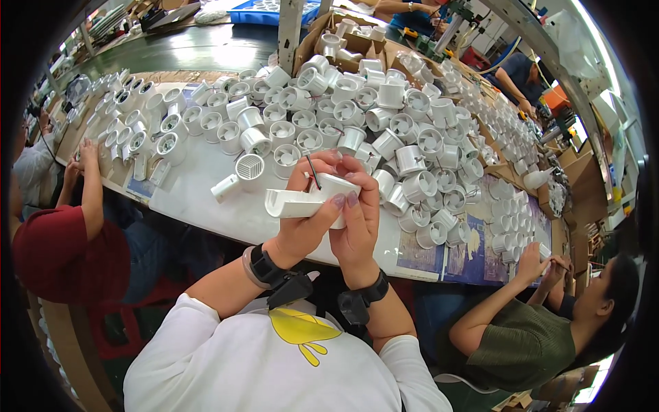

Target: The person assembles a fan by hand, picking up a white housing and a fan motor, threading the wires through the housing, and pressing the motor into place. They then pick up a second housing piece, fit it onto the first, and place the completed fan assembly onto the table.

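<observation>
Above the near edge of the table, both my hands hold one white plastic fan housing (292, 204). Its open, trough-shaped handle points left, and its round body is mostly covered by my fingers. My left hand (300, 232) is closed around the handle's inner end and the body. From the right, my right hand (362, 218) grips the body, with the two thumbs close together on the near side. A dark wire (313, 172) with some red beside it sticks up between my hands. Just behind them stands another white housing (250, 167) with a slotted grille, its handle lying to the left.
White round fan units (347, 113) are heaped across the table's middle and right. A cardboard box (317, 42) of them stands behind, near a metal post (290, 41). Co-workers sit left (68, 254) and right (522, 336). A blue tray (271, 11) lies beyond the dark belt (185, 51).
</observation>
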Tool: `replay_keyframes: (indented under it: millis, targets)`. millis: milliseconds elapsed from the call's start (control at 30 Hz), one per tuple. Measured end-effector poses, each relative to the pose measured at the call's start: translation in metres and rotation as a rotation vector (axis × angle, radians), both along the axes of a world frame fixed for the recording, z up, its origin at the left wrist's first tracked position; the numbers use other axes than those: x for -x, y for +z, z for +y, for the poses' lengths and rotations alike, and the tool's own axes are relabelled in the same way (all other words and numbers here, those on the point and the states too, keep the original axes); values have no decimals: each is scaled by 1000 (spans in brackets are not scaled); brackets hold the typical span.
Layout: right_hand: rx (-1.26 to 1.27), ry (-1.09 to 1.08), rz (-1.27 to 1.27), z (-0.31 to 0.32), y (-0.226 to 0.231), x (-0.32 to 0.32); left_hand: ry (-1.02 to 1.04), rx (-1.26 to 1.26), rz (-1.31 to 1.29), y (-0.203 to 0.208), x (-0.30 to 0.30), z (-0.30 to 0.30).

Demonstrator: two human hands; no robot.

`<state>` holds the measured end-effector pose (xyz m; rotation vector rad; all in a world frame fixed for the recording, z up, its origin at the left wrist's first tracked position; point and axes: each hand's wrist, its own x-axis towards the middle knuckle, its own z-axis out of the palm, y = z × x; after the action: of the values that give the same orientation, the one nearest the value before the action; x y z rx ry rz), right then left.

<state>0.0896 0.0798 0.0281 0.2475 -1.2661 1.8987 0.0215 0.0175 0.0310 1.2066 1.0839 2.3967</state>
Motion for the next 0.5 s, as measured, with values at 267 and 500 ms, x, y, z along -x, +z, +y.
replay_keyframes:
  millis: [267, 500]
  targets:
    - [82, -129, -103, 6, -8, 0, 263, 177, 359, -14, 5, 3]
    - [349, 74, -157, 23, 0, -9, 193, 170, 511, -1, 6, 6]
